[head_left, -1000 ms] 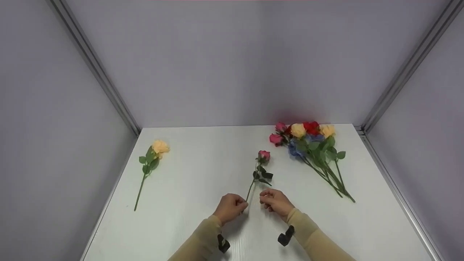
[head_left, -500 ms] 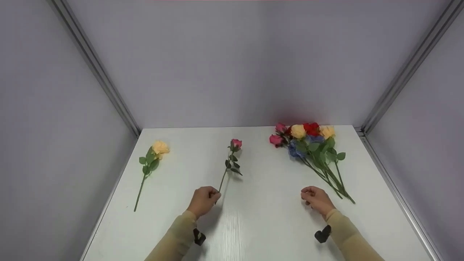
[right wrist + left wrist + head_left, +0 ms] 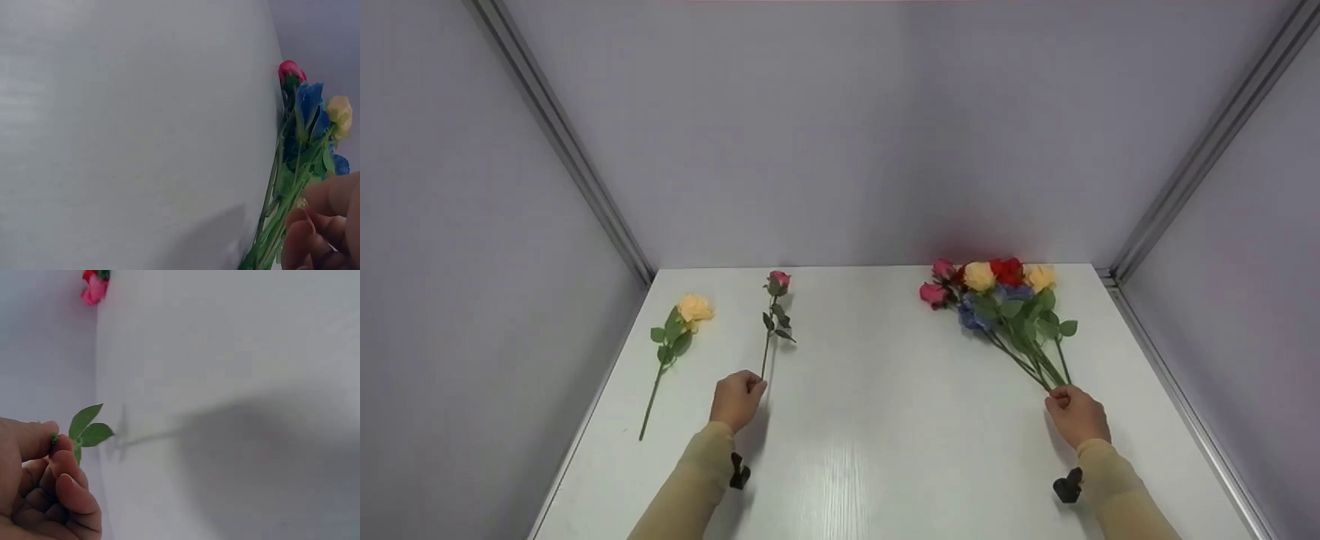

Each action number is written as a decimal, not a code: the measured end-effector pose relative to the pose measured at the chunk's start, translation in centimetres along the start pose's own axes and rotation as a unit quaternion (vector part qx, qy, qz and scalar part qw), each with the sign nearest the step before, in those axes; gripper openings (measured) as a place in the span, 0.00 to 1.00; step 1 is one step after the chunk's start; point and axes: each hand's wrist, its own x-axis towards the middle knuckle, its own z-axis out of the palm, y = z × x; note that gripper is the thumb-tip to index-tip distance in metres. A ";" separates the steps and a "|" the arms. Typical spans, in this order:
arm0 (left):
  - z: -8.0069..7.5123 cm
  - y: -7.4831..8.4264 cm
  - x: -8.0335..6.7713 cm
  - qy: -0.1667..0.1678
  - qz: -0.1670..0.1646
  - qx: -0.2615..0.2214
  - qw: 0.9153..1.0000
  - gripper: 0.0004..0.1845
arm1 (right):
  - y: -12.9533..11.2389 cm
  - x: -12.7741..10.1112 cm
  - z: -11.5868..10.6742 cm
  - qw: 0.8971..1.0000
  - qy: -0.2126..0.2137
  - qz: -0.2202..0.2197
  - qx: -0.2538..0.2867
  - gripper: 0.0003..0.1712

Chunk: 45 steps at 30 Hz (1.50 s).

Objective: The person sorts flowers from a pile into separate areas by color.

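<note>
Left hand (image 3: 737, 400) pinches pink rose (image 3: 778, 283) low on its stem; right hand (image 3: 1074, 415) pinches bouquet (image 3: 1005, 300) stems. I'd lay the rose gently, bloom away.

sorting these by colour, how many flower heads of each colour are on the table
pink: 3 (one on the stem the left hand holds, two in the bunch the right hand touches)
yellow: 3
red: 1
blue: 1 cluster
total: 8

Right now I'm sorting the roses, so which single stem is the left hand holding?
The pink rose, its stem pinched upright by the left hand. The yellow rose lies untouched further left; the rest are bunched at the right hand.
</note>
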 end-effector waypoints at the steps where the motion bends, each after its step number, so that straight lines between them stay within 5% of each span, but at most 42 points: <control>1: 0.0 -0.5 0.3 0.002 -0.005 0.001 1.000 0.06 | 0.2 0.0 0.1 1.000 0.001 0.001 -0.005 0.16; 13: 0.1 -5.4 1.7 0.000 -0.102 0.047 0.994 0.08 | 1.1 0.6 0.7 0.999 -0.018 0.039 -0.013 0.21; 22: 0.9 -7.2 1.6 0.036 -0.066 0.062 0.995 0.05 | 1.0 0.5 0.7 0.999 -0.001 0.046 -0.023 0.22; 29: 1.0 -7.7 2.0 0.025 -0.042 0.073 0.996 0.04 | 1.4 0.9 0.8 0.998 -0.002 0.047 -0.038 0.22; 45: 0.8 -7.6 2.0 -0.008 -0.068 0.067 0.995 0.07 | 1.4 1.7 1.0 0.995 0.013 0.011 -0.103 0.11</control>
